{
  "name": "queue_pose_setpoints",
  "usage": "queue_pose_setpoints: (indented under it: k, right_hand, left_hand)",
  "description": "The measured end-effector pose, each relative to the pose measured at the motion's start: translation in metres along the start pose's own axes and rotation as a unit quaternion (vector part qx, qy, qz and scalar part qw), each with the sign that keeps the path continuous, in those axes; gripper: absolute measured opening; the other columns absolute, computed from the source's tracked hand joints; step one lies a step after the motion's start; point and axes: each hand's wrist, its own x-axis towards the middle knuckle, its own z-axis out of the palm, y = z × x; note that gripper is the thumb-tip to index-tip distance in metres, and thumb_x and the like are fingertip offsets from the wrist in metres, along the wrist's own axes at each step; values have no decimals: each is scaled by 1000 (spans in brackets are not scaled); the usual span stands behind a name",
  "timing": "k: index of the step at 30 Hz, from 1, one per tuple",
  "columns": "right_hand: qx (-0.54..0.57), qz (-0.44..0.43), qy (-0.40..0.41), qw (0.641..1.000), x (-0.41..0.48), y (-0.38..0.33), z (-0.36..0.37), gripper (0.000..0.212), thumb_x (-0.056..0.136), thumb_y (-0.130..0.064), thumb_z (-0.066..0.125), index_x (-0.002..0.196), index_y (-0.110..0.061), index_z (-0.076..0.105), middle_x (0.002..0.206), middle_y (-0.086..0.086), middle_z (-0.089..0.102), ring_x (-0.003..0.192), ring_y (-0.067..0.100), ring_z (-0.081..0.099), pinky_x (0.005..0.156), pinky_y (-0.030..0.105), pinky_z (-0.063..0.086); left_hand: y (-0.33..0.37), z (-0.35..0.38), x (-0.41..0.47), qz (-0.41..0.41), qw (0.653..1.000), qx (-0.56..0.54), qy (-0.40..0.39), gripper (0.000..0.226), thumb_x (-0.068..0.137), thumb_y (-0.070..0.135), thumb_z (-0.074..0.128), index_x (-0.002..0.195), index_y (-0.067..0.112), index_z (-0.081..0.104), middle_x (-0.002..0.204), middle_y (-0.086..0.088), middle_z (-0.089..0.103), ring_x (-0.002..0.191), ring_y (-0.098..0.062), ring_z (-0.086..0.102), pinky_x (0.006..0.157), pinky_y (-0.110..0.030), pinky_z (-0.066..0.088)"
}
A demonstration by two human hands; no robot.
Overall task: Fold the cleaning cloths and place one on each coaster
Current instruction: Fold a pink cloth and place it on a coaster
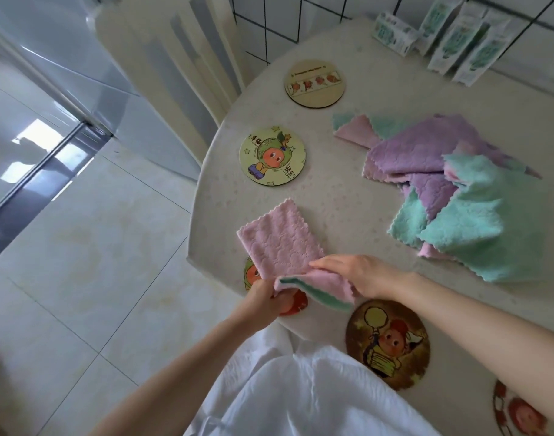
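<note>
Pink cloth (278, 243): at the tabletop (348, 196) near-left edge, half folded, green underside showing.
Left hand (266, 297): pinching the cloth's near corner, apparently to turn the fold over.
Right hand (354, 273): fingers flat and together, pressing the fold line steady.
Orange coaster (293, 305): mostly covered by cloth and hand; likely the destination.
Brown coaster (388, 343), green coaster (272, 156), pale coaster (314, 83): bare along that edge.
Unfolded cloth pile (458, 190): far right, clear of the work.
</note>
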Motion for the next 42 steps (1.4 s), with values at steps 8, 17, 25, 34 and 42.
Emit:
queue_pose_setpoints:
  k: [8,17,25,34,42]
  right_hand:
    - [252,158,30,954,67,-1,-48,13,90,-35,59,81,-25,60,79,-5,62,73,9,57,64,24,45]
    - [258,230,20,938,105,8,-54,46,85,-47,61,58,-20,36,54,-5,34,51,12,33,53,28,25]
    - [288,206,138,925,124,-1,-59,14,93,-31,53,96,-18,55,88,-3,63,82,13,59,71,28,45]
    - [170,278,139,935,146,-3,-50,22,94,-39,46,101,-18,50,95,3,63,86,23,58,74,37,51]
    - [21,254,264,930,122,-27,-40,23,96,-34,37,111,-17,40,101,2,52,73,18,52,48,26,40]
  left_hand:
    - [-3,-47,36,-195,898,-394,-19,37,99,39,41,127,15,47,122,-21,57,110,-34,60,86,-55,53]
    - [-9,-67,46,-271,858,-436,-15,46,94,41,53,121,4,54,119,-27,61,109,-41,61,95,-62,44]
    - [-8,-91,57,-206,930,-262,157,20,95,20,56,104,2,57,93,-16,71,72,-22,73,59,-34,59]
    - [-8,-91,68,-247,922,-234,187,22,94,24,56,104,5,54,91,-16,67,63,-20,71,52,-35,59]
    - [-26,-82,57,-5,916,303,265,32,92,31,55,121,21,48,111,2,57,97,-19,56,79,-33,50]
